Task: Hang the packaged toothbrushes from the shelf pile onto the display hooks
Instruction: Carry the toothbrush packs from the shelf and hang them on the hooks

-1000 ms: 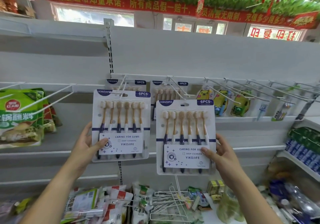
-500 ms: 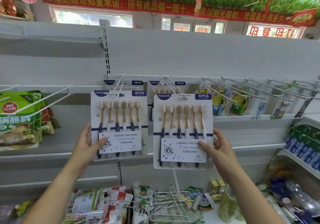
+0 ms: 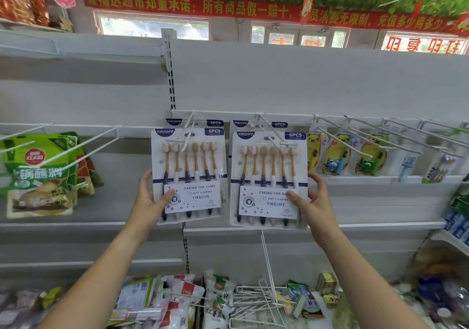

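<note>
You face white shop shelving (image 3: 304,79) under a red banner (image 3: 228,6). Your left hand (image 3: 149,199) and right hand (image 3: 313,201) each grip one six-brush toothbrush pack (image 3: 189,173), (image 3: 269,178), raised since a second ago onto two display hooks (image 3: 189,135), (image 3: 272,132), each in front of one hung pack.

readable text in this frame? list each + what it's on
"YIKOJIFE", "6PCS", "CARING FOR GUMS", "DEEP CLEANING": left toothbrush pack, held by left hand.
Same wording: right toothbrush pack, held by right hand; thumb covers the end of "GUMS".
"所有商品假一赔十": red banner.
Green pouches, small print: too blurred.
</note>
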Motion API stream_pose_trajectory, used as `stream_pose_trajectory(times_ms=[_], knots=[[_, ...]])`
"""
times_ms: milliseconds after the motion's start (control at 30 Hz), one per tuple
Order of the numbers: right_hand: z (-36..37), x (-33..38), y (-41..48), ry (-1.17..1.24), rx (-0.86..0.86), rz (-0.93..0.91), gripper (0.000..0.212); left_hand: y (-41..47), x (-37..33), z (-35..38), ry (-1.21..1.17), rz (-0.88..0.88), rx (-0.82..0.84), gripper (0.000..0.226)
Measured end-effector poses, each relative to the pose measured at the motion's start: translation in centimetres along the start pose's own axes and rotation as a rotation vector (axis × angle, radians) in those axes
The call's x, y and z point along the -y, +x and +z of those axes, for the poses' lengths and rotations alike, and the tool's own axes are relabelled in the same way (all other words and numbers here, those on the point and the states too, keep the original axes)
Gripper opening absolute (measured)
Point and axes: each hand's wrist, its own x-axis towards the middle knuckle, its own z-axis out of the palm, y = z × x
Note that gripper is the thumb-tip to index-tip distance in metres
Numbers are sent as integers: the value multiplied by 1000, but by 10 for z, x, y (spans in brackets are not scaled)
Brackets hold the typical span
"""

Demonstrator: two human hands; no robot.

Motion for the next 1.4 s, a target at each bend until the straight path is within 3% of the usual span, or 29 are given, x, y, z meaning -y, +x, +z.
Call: stream_pose_trajectory(times_ms=[367, 733, 867, 1033, 1400], knots=[[29, -23, 63, -38, -35, -14, 77, 50, 7, 9, 130, 126, 17, 60], [31, -33, 107, -288, -38, 27, 80, 81, 13, 14, 299, 92, -4, 78], [30, -31, 116, -410, -40, 35, 74, 88, 14, 16, 291, 41, -32, 73], [25, -23, 121, -450, -15, 92, 47, 100, 18, 11, 315, -69, -42, 52], [25, -14, 118, -490, -2, 156, 43, 104, 15, 3, 339, -153, -9, 49]])
